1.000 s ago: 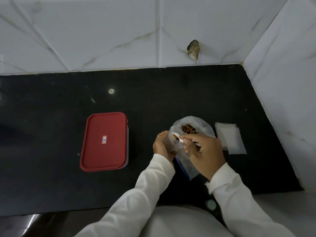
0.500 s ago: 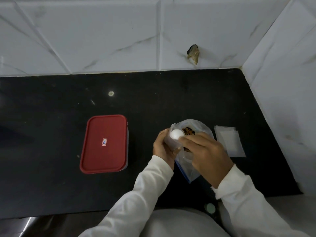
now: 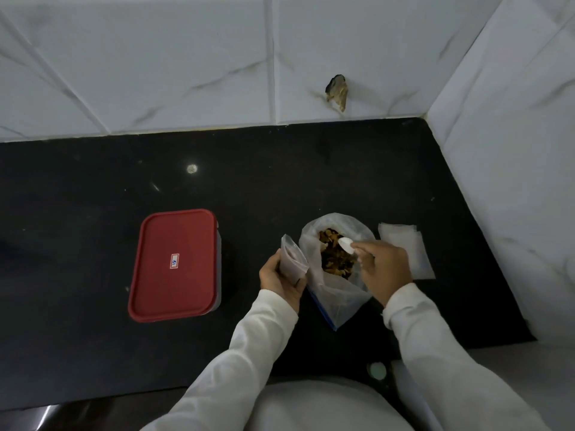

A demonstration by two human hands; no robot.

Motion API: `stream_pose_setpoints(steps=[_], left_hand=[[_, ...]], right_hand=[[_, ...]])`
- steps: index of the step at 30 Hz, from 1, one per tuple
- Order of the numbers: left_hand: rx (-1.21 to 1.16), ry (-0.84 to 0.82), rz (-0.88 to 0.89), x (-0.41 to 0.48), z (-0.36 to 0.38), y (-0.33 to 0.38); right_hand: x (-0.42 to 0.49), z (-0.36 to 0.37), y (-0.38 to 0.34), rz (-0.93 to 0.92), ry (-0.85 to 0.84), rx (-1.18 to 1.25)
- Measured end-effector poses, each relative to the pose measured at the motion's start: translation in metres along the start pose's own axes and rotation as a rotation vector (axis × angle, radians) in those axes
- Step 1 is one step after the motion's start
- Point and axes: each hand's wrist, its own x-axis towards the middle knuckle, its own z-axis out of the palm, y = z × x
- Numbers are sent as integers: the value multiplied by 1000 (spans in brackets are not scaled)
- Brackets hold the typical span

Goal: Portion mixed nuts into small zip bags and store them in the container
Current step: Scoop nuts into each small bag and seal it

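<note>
Both hands were over the black counter (image 3: pixel 93 194) when I checked the head view. The left hand (image 3: pixel 280 279) had its fingers curled round a small zip bag (image 3: pixel 292 259), holding it upright with its mouth up, just left of the large plastic bag (image 3: pixel 337 295). That large bag stood open on the counter with the mixed nuts (image 3: pixel 333 259) showing inside. The right hand (image 3: pixel 384 273) pinched a white spoon (image 3: pixel 346 245) in its fingertips, its bowl above the nuts at the large bag's mouth. I could not tell whether the spoon touched them. A stack of empty zip bags (image 3: pixel 404 250) lay flat just right of the large bag, beyond the right hand. I saw the container (image 3: pixel 175 264) well to the left, its red lid on.
</note>
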Motion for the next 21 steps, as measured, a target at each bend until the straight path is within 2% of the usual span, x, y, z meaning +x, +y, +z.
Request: stream_pose_setpoints(steps=[7, 13, 21], left_hand=[[52, 11, 21, 9, 2, -14], [67, 20, 49, 9, 4, -17], [53, 33, 29, 5, 9, -17]], right_hand=[[3, 12, -2, 2, -189, -177], [-12, 8, 2, -3, -65, 21], [-2, 17, -10, 217, -189, 207]])
